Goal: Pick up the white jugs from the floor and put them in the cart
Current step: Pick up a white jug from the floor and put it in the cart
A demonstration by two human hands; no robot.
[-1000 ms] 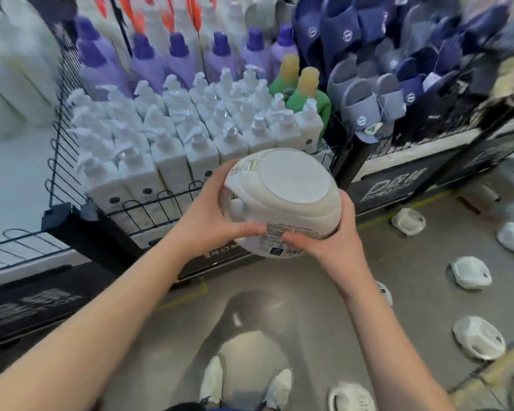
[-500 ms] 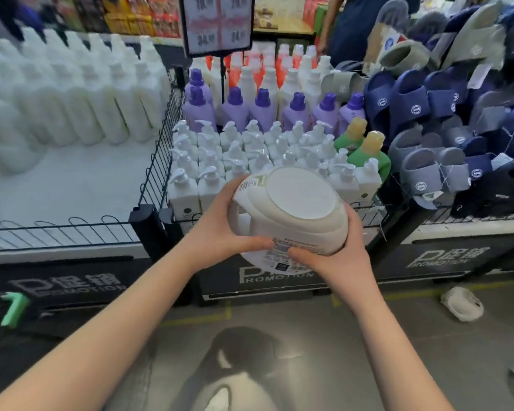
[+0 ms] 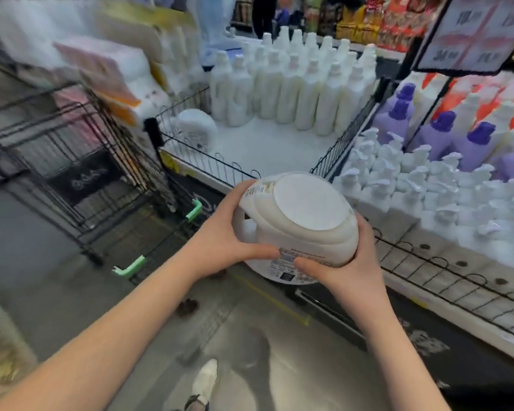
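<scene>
At far left a black wire shopping cart [image 3: 80, 161] with green handle ends [image 3: 131, 266] is smeared by motion blur. The left hand [image 3: 220, 244] curls round the handle side of the white jug [image 3: 306, 215], thumb pressed across the label. The jug is held in the air above the floor, just before the wire display bin [image 3: 208, 161]. Its flat round base faces up at the camera, and its long axis points down and away, so the cap end is hidden. The right hand [image 3: 347, 271] clasps the opposite side, thumb on the label, fingers out of sight behind. A second white jug [image 3: 196, 129] lies in the bin's near left corner, its details blurred.
</scene>
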